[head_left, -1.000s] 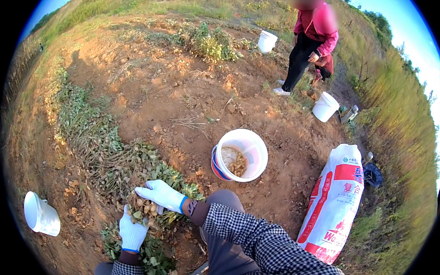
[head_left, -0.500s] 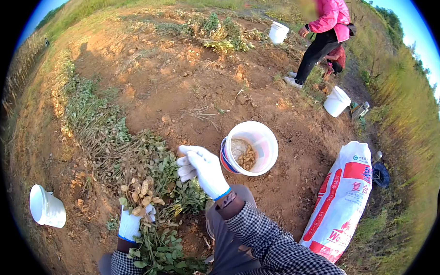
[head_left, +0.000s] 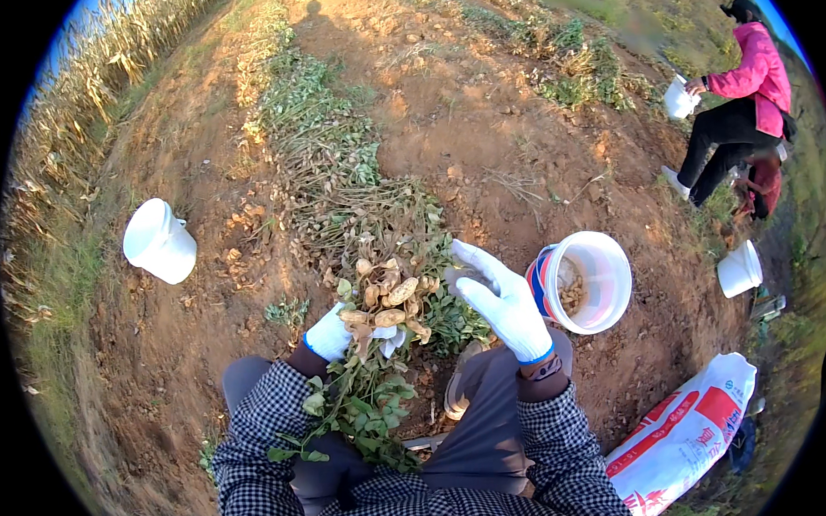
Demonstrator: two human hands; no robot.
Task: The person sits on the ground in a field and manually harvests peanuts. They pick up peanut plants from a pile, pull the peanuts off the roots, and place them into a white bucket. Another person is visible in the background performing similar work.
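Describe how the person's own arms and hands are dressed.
The left hand and right hand wear white gloves with blue edging at the wrists. Both arms have long, dark-and-white checked sleeves. A dark patterned band shows at the right wrist; its material is unclear.

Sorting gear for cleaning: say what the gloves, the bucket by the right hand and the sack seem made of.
Gloves: probably knitted fabric, matte, snug over the fingers.
Bucket: likely smooth plastic, print seemingly tinting its inner wall.
Sack: perhaps woven plastic, satiny, creased; weave unclear.
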